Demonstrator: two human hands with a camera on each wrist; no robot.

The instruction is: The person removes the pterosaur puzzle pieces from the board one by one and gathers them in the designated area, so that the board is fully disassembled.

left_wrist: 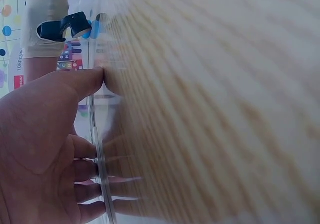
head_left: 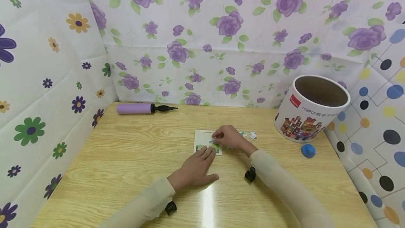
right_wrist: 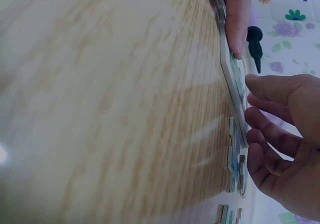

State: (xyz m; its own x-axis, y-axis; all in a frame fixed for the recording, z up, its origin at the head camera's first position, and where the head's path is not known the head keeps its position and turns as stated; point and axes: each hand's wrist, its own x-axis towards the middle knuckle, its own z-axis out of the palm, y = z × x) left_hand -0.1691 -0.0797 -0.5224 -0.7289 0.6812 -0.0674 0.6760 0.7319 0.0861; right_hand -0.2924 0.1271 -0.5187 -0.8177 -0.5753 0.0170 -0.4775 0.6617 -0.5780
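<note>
Lying flat on the wood-grain tabletop [head_left: 142, 157] as a square, pale-framed puzzle board [head_left: 201, 137]. Showing bare cream across the far left part, and carrying green picture pieces [head_left: 216, 147] along the near side, with some blue above them toward the right. Resting under the straight fingers of the left hand [head_left: 196, 170] at the near edge and under the bent fingers of the right hand [head_left: 232, 138] at the right. Lying flat and scattered to the right as loose interlocking pieces [head_left: 252, 135], partly hiding behind that hand.

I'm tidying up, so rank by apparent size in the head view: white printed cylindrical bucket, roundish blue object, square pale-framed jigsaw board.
1. Bucket
2. Jigsaw board, though partly hidden
3. Blue object
</note>
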